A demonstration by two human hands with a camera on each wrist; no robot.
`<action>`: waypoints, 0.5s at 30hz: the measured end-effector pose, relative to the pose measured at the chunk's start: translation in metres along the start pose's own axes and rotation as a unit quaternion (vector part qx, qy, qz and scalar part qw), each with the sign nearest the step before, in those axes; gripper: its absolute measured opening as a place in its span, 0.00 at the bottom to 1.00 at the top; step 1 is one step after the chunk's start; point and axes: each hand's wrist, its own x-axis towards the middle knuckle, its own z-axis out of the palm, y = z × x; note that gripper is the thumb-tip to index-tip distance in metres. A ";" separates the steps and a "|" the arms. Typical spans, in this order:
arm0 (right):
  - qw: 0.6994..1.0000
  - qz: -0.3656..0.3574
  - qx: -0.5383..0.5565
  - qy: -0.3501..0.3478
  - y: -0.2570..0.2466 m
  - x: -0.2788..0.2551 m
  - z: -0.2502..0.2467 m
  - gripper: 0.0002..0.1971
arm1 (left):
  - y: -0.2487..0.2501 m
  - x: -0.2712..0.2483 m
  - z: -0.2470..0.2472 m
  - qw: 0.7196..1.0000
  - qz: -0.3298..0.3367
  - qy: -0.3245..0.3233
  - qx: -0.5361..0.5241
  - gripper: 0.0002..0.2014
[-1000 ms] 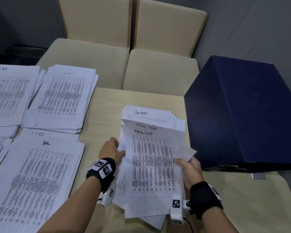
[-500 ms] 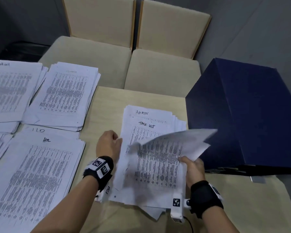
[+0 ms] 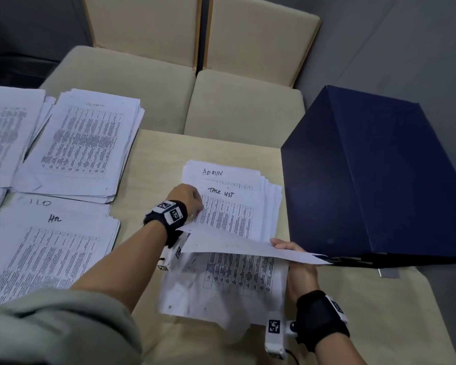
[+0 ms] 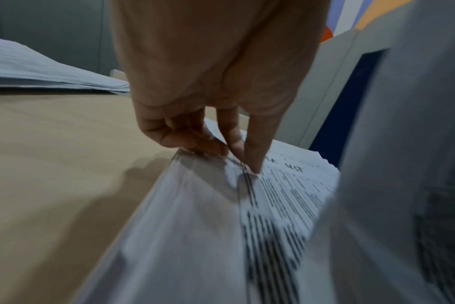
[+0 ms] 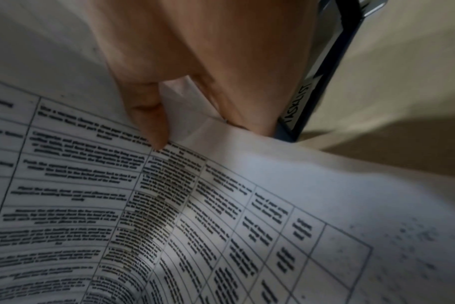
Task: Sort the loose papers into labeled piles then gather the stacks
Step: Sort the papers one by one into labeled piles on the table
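A loose pile of printed sheets (image 3: 237, 214) lies mid-table, with "TASK LIST" on its top page and "ADMIN" on a page behind. My left hand (image 3: 192, 198) sits at the pile's left edge. Its index fingertip presses the top page (image 4: 273, 195) while the other fingers curl against the edge, as the left hand (image 4: 234, 156) shows in the wrist view. My right hand (image 3: 290, 248) pinches one lifted sheet (image 3: 248, 246) by its right edge, holding it nearly level above the pile's near half. In the right wrist view, thumb and fingers of that hand (image 5: 203, 131) clamp the sheet (image 5: 221, 205).
Sorted piles lie on the left: one headed "Admin" (image 3: 84, 143), one headed "HR" (image 3: 45, 259), another at the far left (image 3: 3, 133). A large dark blue binder (image 3: 379, 180) stands close to the right of the pile, its spine label (image 5: 299, 107) reading "TASK LIST". Two beige chairs (image 3: 221, 101) sit behind the table.
My right hand has peeled the top sheet off the pile and swung it up to lie nearly level. My left hand has slid farther up the pile's left edge.
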 end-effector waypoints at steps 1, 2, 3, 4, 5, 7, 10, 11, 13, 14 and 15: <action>1.000 0.002 -0.006 0.000 -0.001 -0.001 0.001 0.17 | -0.002 -0.002 0.003 1.000 0.002 0.025 0.002 0.08; 1.000 0.000 -0.012 0.000 -0.002 -0.001 0.003 0.17 | -0.005 -0.002 0.007 0.998 0.004 0.062 -0.001 0.14; 1.000 -0.001 -0.019 -0.001 -0.004 -0.001 0.005 0.16 | -0.007 -0.002 0.008 0.996 0.005 0.092 -0.011 0.22; 1.000 -0.002 -0.023 -0.005 -0.005 -0.001 0.007 0.15 | -0.008 0.000 0.007 0.994 0.007 0.103 -0.023 0.27; 1.000 -0.004 -0.028 -0.011 -0.005 0.000 0.008 0.12 | -0.009 0.004 0.005 0.995 0.001 0.091 -0.036 0.30; 0.999 -0.008 -0.036 -0.012 -0.005 0.002 0.007 0.08 | -0.008 0.012 -0.003 0.998 -0.020 0.045 -0.049 0.27; 0.999 -0.014 -0.041 -0.001 -0.001 0.007 0.002 0.09 | -0.003 0.017 -0.010 0.999 -0.009 0.026 -0.039 0.11; 0.999 -0.012 -0.041 0.000 -0.001 0.006 0.002 0.07 | -0.003 0.014 -0.011 0.999 0.009 0.024 -0.044 0.08; 0.999 -0.002 -0.038 -0.009 -0.002 0.008 0.002 0.08 | -0.004 0.001 -0.011 0.991 0.040 0.007 -0.124 0.09; 0.999 0.006 -0.034 -0.015 -0.001 0.011 0.002 0.11 | -0.004 -0.011 -0.014 0.979 0.049 -0.008 -0.199 0.08; 0.999 0.012 -0.024 -0.026 0.000 0.014 0.002 0.14 | -0.004 -0.025 -0.017 0.961 0.058 -0.029 -0.267 0.07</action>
